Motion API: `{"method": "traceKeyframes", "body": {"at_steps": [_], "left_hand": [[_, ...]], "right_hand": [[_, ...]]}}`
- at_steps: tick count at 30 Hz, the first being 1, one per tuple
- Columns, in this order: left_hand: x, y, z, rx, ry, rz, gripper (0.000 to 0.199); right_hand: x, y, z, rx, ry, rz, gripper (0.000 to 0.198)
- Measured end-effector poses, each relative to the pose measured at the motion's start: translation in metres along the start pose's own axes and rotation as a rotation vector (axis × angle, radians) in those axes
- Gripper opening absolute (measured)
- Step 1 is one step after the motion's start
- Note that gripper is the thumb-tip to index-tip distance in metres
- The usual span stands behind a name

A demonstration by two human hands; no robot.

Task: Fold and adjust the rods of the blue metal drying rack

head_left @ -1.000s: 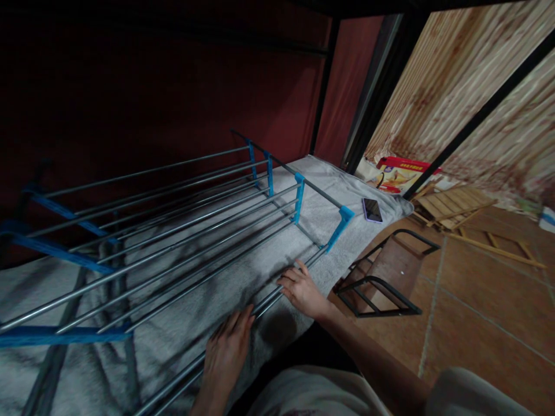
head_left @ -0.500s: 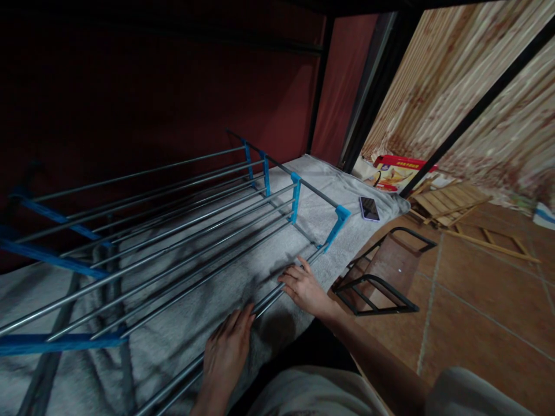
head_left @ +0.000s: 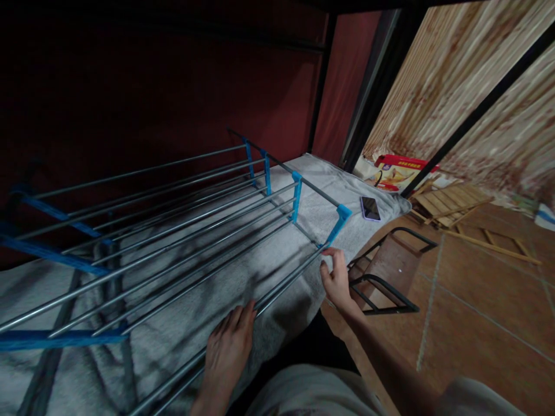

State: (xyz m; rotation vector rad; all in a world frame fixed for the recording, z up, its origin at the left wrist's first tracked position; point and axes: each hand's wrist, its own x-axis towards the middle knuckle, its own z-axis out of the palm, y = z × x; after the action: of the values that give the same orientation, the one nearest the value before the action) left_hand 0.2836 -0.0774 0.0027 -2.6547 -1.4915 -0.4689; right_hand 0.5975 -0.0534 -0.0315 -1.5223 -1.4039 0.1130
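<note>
A folding drying rack [head_left: 173,254] with grey metal rods and blue plastic brackets lies across a grey blanket. Along its near edge, my left hand [head_left: 232,346] lies over two close-set rods, its fingers curled around them. My right hand [head_left: 339,282] is at the right end of those rods, just below the blue corner bracket [head_left: 338,224]. Its index fingertip reaches the bracket's lower end, while the thumb stands apart from it. The undersides of both hands' grips are hidden.
A phone [head_left: 370,208] lies on the blanket [head_left: 318,173] to the right. Beside it on the tiled floor are a brown low seat with a black frame [head_left: 390,268], a folded wooden piece [head_left: 455,202] and a red box [head_left: 403,167]. A black post slants across the right side.
My right hand has left the middle of the near rods and moved right to their end at the blue bracket. My left hand stays nearly in place.
</note>
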Motion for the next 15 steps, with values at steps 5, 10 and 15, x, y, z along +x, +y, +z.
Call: {"method": "traceKeyframes", "body": {"at_steps": [5,10,15], "left_hand": [[0.003,0.005,-0.003,0.035,-0.036,0.003,0.037],[0.005,0.007,-0.005,0.062,-0.067,0.001,0.038],[0.007,0.008,-0.007,0.101,-0.087,0.009,0.038]], "right_hand": [[0.028,0.061,-0.002,0.186,0.073,0.326,0.059],[0.039,0.080,0.008,0.294,-0.025,0.375,0.057],[0.037,0.075,0.006,0.289,-0.041,0.356,0.056]]}}
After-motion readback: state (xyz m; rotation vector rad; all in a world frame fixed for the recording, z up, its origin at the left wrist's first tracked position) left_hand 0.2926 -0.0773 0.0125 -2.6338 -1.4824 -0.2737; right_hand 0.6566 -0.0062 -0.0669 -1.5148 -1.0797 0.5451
